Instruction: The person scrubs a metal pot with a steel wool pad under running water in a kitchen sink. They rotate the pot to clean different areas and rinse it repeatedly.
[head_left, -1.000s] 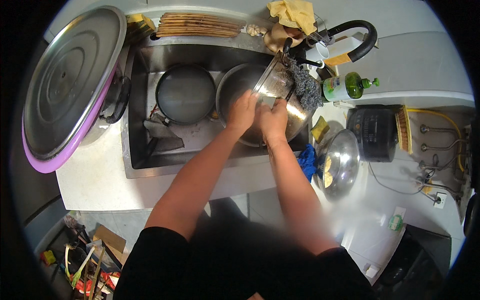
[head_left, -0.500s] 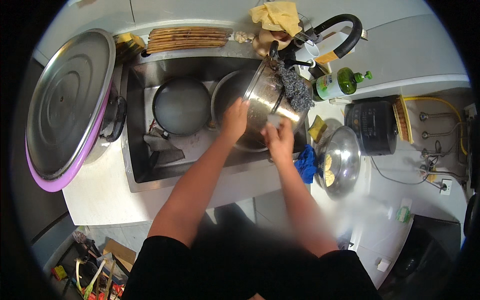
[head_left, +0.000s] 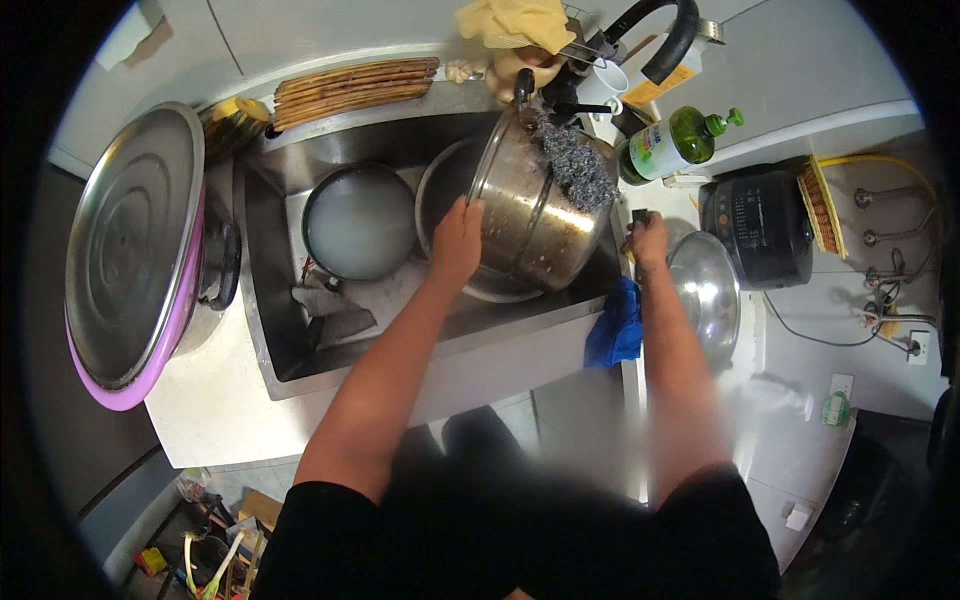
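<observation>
A large steel pot (head_left: 530, 215) lies tipped on its side over the right part of the sink (head_left: 260, 300). My left hand (head_left: 458, 240) is closed on its rim. A dark grey mesh scrubber (head_left: 578, 170) shows against the pot's far side; whether it rests there or hangs from the faucet I cannot tell. At the counter right of the sink, my right hand (head_left: 648, 238) is closed around a sponge (head_left: 640, 215), whose dark end juts above the fingers. A round pan of cloudy water (head_left: 360, 222) sits in the left of the sink, beside a grey cloth (head_left: 335, 312).
A lidded pot with a purple rim (head_left: 135, 250) stands on the left. Behind the sink lies a bamboo mat (head_left: 355, 92). To the right are a green soap bottle (head_left: 680, 142), a steel bowl (head_left: 712, 300), a black cooker (head_left: 757, 230) and a blue cloth (head_left: 615, 330).
My right hand has left the pot's side and moved right to the sponge on the counter. The pale block it held no longer shows. My left hand keeps hold of the rim.
</observation>
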